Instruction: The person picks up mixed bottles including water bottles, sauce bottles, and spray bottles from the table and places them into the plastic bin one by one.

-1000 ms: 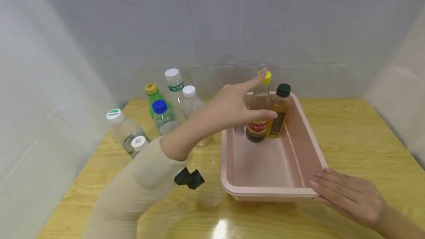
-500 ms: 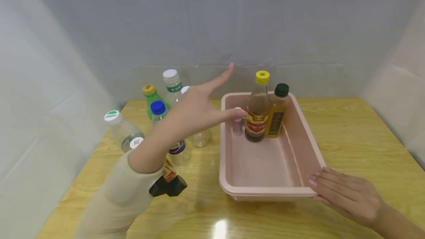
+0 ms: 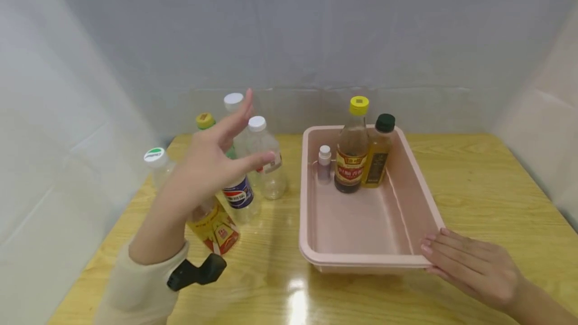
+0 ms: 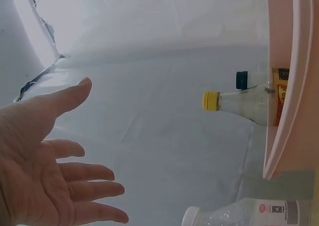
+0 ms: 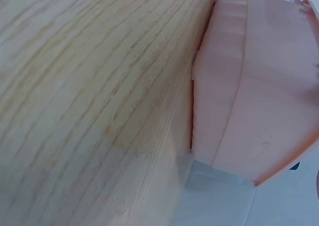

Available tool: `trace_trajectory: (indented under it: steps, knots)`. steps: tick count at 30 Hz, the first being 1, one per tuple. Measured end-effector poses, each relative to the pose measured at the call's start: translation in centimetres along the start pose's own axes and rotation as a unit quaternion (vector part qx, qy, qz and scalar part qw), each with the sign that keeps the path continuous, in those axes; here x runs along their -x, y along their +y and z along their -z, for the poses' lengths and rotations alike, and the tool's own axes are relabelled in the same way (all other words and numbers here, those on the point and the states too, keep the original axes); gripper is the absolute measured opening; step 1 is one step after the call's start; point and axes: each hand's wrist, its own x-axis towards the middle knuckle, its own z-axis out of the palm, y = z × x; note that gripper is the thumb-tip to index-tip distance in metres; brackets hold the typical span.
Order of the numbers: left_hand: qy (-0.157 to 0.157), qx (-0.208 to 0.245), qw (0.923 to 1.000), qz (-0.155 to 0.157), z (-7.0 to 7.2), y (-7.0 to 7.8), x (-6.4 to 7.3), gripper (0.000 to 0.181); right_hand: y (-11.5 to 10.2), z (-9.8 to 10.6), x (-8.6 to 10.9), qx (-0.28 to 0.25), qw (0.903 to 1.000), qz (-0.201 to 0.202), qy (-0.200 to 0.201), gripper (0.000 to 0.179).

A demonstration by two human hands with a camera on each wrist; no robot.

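My left hand (image 3: pixel 203 169) is raised over the bottles on the left, thumb and fingers spread, holding nothing; its bare palm (image 4: pixel 45 186) shows in the left wrist view. Under and around it stand a bottle with a yellow-red label (image 3: pixel 221 232), one with a blue label (image 3: pixel 239 195) and a clear white-capped bottle (image 3: pixel 271 177). My right hand (image 3: pixel 478 265) rests straight fingers on the near right corner of a pink plastic bin (image 3: pixel 370 261). Inside the bin's far end stand a yellow-capped vinegar bottle (image 3: pixel 350 167), a dark-capped bottle of yellow liquid (image 3: pixel 376 164) and a small white-capped bottle (image 3: pixel 324 168).
A bottle with a green-and-white cap (image 3: pixel 155 158) stands at the far left. Behind the hand are a yellow-capped green bottle (image 3: pixel 205 121) and a tall white-capped one (image 3: pixel 233 100). The wooden table (image 3: pixel 487 184) is bounded by pale sheeting (image 3: pixel 406 39).
My left hand has moved left from above the bin to over the bottle group, uncovering the bottles in the bin. The right hand stays at the bin's corner.
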Motion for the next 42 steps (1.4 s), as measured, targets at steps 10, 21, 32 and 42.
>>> trace_trajectory:
  steps: [10,21,32,42]
  knots:
    - [0.032,0.062,0.9975,0.004,0.8,-3.2,1.7,0.081,0.2,0.3,1.9,0.001,1.0,-0.001,0.0,0.019]
    - [0.091,0.053,0.9939,0.033,1.3,-6.2,3.9,0.082,0.2,0.2,1.8,0.0,1.0,-0.002,0.004,0.019]
    - [0.107,0.03,0.9934,0.028,0.8,-9.1,5.5,0.085,0.0,0.0,0.4,0.004,0.9999,0.005,0.009,0.019]
    - [0.136,0.027,0.9885,0.061,-0.3,-10.8,6.7,0.081,-0.1,-0.1,0.1,0.003,0.9999,0.002,0.017,0.019]
